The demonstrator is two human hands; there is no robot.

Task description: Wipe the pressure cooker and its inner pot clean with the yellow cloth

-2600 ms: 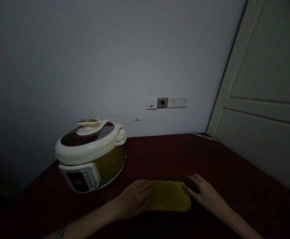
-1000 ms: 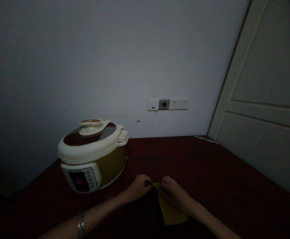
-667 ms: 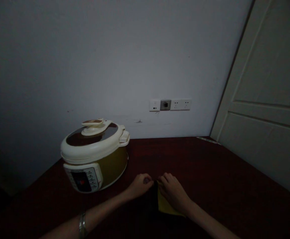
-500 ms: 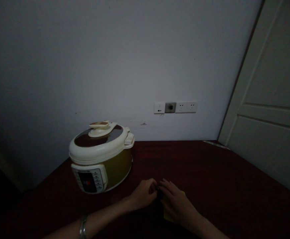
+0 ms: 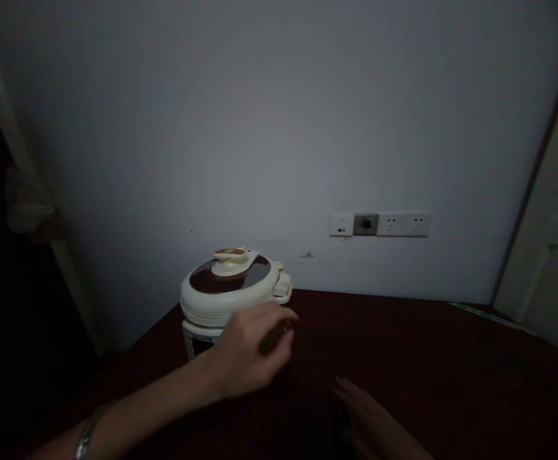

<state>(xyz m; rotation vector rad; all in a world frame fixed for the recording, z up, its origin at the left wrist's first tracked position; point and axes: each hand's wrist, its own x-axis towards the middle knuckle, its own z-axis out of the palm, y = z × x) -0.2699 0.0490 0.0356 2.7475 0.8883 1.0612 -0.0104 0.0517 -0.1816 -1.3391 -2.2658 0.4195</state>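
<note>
My left hand (image 5: 254,348) is raised in front of the pressure cooker (image 5: 233,297), covering part of its front. Its fingers and thumb curl together in a pinch, with a tiny glint near the tips; what they hold is too small and dark to name. Low and to the right, my right hand (image 5: 369,415) is over the dark red table (image 5: 403,345), its fingers stretched toward the upper left. Deep shadow hides its underside. The cooker has a cream rim, a brown lid top and a cream handle.
Behind the table rises a pale wall with a row of sockets (image 5: 379,224). A thin printed strip (image 5: 492,316) lies along the back right edge, near a white door (image 5: 551,281). At the far left hangs a pale bag-like thing (image 5: 27,201).
My hands, close together before, have parted: the left rose toward the cooker, the right sank lower. The yellow thing under my right hand no longer shows. The view has turned left.
</note>
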